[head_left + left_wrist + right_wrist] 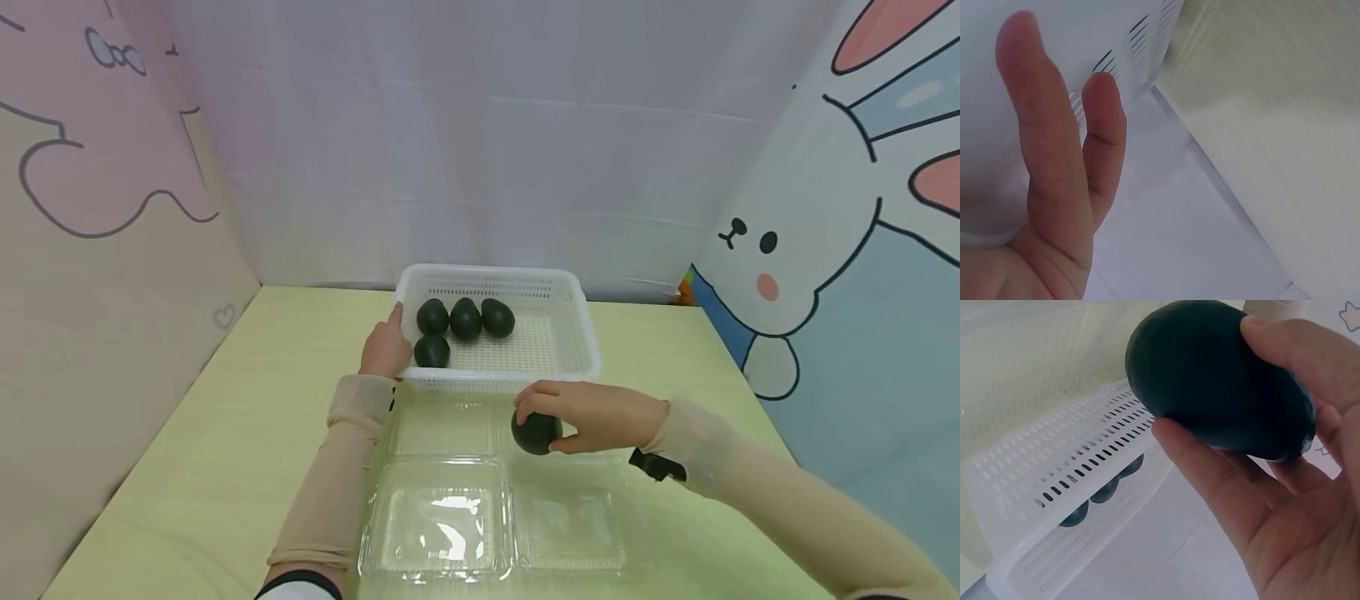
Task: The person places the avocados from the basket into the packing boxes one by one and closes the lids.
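My right hand [600, 412] grips a dark green avocado [534, 433] between thumb and fingers, over a clear plastic tray [435, 475] divided into compartments. The right wrist view shows the held avocado [1210, 381] close up, its lower side wrapped by the fingers. Several more avocados [466, 320] lie in the left part of a white slotted basket [588, 333] behind the tray. My left hand [386, 348] is at the basket's left side. In the left wrist view two of its fingers [1054, 150] extend straight along the basket's outer wall [1104, 31].
A pale yellow tabletop [225, 467] lies under everything. White cloth [480, 167] rises behind the basket, with printed cartoon panels on the left and right [810, 250]. The tray sits close against the basket's front.
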